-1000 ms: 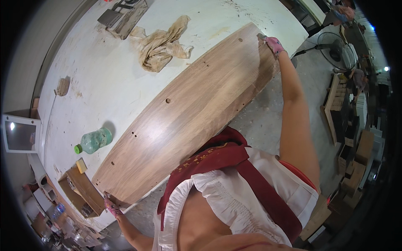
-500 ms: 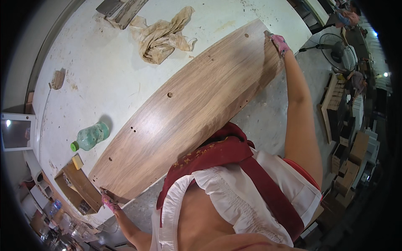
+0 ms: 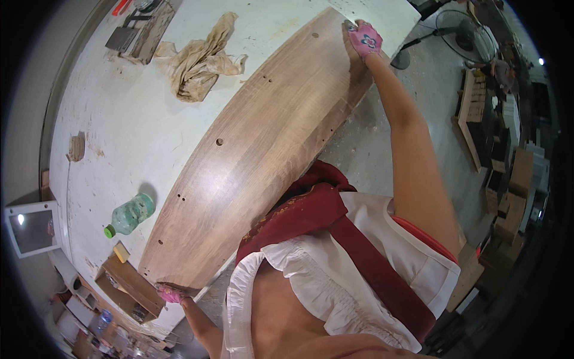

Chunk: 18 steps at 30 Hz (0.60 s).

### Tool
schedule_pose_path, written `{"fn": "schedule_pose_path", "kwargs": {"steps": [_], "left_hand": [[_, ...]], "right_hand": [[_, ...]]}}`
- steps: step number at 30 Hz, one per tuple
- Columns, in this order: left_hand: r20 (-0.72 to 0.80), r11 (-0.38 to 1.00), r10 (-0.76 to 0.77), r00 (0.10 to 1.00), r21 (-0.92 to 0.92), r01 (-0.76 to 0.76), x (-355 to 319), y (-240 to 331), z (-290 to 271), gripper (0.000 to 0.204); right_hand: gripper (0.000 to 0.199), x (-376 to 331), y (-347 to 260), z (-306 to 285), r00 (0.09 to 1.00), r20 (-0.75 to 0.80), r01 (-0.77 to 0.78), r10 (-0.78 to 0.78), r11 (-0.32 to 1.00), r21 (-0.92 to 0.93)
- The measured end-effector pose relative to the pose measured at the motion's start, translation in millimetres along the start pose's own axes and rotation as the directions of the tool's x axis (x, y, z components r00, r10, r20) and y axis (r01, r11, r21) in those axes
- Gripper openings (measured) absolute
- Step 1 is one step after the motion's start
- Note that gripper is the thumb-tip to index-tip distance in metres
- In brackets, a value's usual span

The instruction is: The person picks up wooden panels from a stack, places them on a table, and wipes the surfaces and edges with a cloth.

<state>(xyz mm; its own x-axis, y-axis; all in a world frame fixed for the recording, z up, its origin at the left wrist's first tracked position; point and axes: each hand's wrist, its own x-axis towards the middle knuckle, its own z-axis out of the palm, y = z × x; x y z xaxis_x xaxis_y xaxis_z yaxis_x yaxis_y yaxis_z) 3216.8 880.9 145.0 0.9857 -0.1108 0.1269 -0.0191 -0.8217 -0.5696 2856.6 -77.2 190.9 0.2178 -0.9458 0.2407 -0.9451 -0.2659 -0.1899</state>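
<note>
A long wood-grain board (image 3: 239, 155), with one bowed side and several drilled holes, runs diagonally over the white worktable and past its near edge. At its lower left end is my left hand (image 3: 171, 292) in a pink patterned glove, closed on the edge; its fingers are partly hidden. My right hand (image 3: 365, 40), in a pink glove with a flower print, holds the board's far right end, its fingertips over the edge and the thumb side hard to see. My right arm is stretched out long.
On the white table (image 3: 119, 161) lie a crumpled stained cloth (image 3: 200, 66), a green-capped bottle (image 3: 131, 214), a small worn block (image 3: 76, 146) and a wooden box (image 3: 128, 287) with a yellow piece (image 3: 121, 252). A floor fan (image 3: 465, 37) and stacked cartons (image 3: 514, 197) stand to the right.
The whole view has shifted, with table items lying lower or further left. The board's far end has swung a little away and left, and my right hand shows more of its back.
</note>
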Motion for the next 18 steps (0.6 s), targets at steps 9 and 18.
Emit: {"fn": "schedule_pose_path", "kwargs": {"steps": [9, 18], "left_hand": [[-0.360, 0.227, 0.090, 0.929, -0.900, -0.371, -49.6, 166.6, -254.7, 0.046], [-0.669, -0.076, 0.443, 0.596, -0.691, -0.719, -18.0, 351.4, -335.3, 0.044]], "right_hand": [[0.049, -76.4, -22.5, -21.2, 0.932, -0.178, 0.325, -0.317, 0.946, 0.016], [0.054, -150.7, -199.3, -70.8, 0.586, 0.044, 0.748, -0.809, 0.561, 0.355]]}}
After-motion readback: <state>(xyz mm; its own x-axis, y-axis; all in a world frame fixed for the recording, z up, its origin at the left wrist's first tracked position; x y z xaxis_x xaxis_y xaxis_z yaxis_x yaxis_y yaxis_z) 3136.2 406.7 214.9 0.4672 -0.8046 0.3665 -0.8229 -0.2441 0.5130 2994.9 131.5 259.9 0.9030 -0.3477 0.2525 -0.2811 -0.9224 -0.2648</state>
